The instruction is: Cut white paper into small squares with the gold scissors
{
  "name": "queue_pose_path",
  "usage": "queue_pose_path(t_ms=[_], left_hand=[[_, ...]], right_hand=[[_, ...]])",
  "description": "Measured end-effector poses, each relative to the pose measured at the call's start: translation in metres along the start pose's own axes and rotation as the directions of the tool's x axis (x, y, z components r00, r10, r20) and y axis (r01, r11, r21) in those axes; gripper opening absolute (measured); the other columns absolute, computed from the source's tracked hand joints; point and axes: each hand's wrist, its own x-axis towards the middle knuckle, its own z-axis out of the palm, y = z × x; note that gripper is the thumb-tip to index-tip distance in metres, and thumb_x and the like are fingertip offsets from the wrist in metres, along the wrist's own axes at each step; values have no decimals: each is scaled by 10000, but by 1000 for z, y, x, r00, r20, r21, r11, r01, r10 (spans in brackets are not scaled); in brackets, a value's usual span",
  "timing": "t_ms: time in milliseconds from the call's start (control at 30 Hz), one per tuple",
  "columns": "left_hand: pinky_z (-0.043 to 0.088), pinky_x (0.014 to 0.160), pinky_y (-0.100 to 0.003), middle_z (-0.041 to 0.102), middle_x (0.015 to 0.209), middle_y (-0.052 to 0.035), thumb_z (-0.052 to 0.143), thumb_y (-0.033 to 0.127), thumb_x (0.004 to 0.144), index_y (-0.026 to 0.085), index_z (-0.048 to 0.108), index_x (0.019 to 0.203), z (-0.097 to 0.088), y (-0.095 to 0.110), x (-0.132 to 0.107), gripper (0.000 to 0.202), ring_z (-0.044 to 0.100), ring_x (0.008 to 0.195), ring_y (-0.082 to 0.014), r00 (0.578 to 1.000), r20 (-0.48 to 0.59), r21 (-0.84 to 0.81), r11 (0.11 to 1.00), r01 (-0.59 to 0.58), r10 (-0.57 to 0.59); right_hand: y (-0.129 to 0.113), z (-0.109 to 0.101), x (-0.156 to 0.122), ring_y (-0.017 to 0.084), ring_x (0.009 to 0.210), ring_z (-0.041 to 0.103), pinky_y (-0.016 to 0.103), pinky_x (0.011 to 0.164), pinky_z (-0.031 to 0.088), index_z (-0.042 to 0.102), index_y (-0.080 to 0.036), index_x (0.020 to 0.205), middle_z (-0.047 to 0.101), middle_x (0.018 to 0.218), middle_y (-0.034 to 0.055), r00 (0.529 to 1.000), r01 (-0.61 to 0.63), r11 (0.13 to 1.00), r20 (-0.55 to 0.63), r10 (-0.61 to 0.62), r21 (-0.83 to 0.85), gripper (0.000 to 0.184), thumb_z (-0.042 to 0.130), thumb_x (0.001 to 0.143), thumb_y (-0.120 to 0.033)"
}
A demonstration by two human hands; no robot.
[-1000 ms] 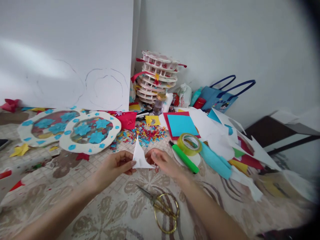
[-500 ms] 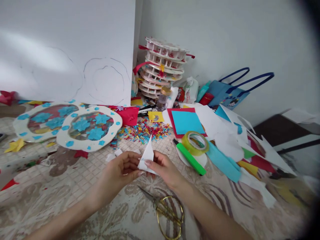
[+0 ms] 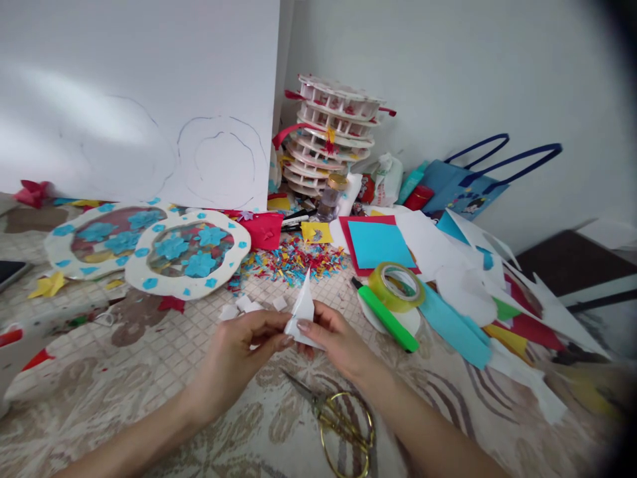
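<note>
A small folded white paper piece (image 3: 303, 309) with a pointed tip stands up between my two hands. My left hand (image 3: 242, 348) pinches its lower left edge with fingers closed. My right hand (image 3: 337, 340) pinches its lower right side, fingers also closed. Both hands hover just above the patterned tablecloth (image 3: 149, 372). Gold-handled scissors (image 3: 338, 418) lie on the cloth just below my right wrist. A few small white paper scraps (image 3: 249, 305) lie beside my left hand.
Two round white discs with blue flowers (image 3: 186, 255) lie at left under a large white board (image 3: 134, 99). Coloured confetti (image 3: 293, 259), tape roll (image 3: 398, 287), green marker (image 3: 385, 318), coloured paper sheets (image 3: 381, 244), stacked white trays (image 3: 333, 143) and a blue bag (image 3: 462, 189) crowd the right.
My hands have drawn closer together and the paper has been folded narrower, from a wide triangle to a slim pointed shape. The view shifted slightly; white scraps now show by my left hand.
</note>
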Motion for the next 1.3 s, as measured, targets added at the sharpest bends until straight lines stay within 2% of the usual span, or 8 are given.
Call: queue_pose_path(t_ms=[200, 433, 600, 733, 833, 1033, 1167, 1300], left_hand=[[571, 706, -283, 737, 914, -22, 634, 208, 805, 213, 602, 1042, 2, 1, -1, 239, 702, 810, -193, 998, -59, -53, 999, 10, -13], [551, 652, -277, 728, 846, -28, 637, 252, 810, 237, 687, 994, -3, -7, -2, 191, 683, 738, -191, 986, -100, 269, 958, -103, 135], [539, 715, -265, 719, 930, -36, 633, 208, 810, 253, 697, 1014, -3, -6, 0, 218, 666, 829, -191, 959, -99, 387, 898, -209, 266], [562, 684, -272, 724, 942, -31, 608, 205, 822, 250, 612, 1157, 0, -5, -2, 338, 690, 780, -187, 977, -112, 292, 946, -142, 181], [573, 723, -292, 724, 973, -31, 607, 202, 818, 236, 578, 1181, 2, -7, -4, 366, 699, 803, -192, 980, -135, 237, 965, -111, 145], [561, 744, -282, 708, 1024, -39, 576, 221, 844, 236, 629, 1098, 3, -6, -4, 261, 688, 845, -189, 978, -133, 301, 947, -115, 161], [549, 693, -268, 713, 957, -30, 575, 229, 846, 250, 647, 1092, 2, -3, -2, 258, 679, 800, -182, 979, -118, 318, 940, -124, 169], [529, 673, -251, 719, 883, -22, 586, 211, 838, 251, 680, 1053, 2, -3, -1, 238, 667, 760, -170, 963, -139, 359, 918, -170, 233]], right_hand=[[0, 1, -1, 80, 495, 527, 176, 420, 394, 608, -157, 891, 607, 678, -13, 1000, 0, 1000, -7, 0, 7, 258, 708, 737, -338], [1, 1, -2, 92, 546, 553, 188, 471, 431, 605, -165, 905, 607, 695, -11, 999, 30, 1000, 19, -30, 2, 224, 674, 779, -337], [3, 2, -3, 92, 558, 554, 187, 484, 440, 613, -171, 897, 599, 687, -16, 998, 56, 998, 30, -57, 23, 188, 674, 785, -308], [3, 2, -2, 96, 563, 553, 191, 484, 439, 621, -176, 916, 613, 710, -9, 998, 54, 997, 17, -55, 62, 201, 682, 776, -307], [4, 2, -2, 98, 560, 553, 195, 485, 436, 620, -176, 914, 624, 722, -2, 999, 43, 996, -6, -43, 80, 214, 690, 764, -313], [4, 1, 0, 103, 558, 550, 202, 489, 433, 616, -173, 878, 625, 694, -2, 998, 51, 997, -36, -49, 58, 205, 692, 759, -321], [3, 0, 0, 104, 570, 539, 207, 495, 428, 614, -177, 891, 626, 721, 0, 998, 42, 998, -44, -41, 38, 227, 695, 753, -338], [4, 1, -1, 114, 618, 544, 207, 513, 421, 614, -181, 917, 628, 756, 5, 998, 28, 999, -65, -26, 37, 255, 704, 739, -339]])
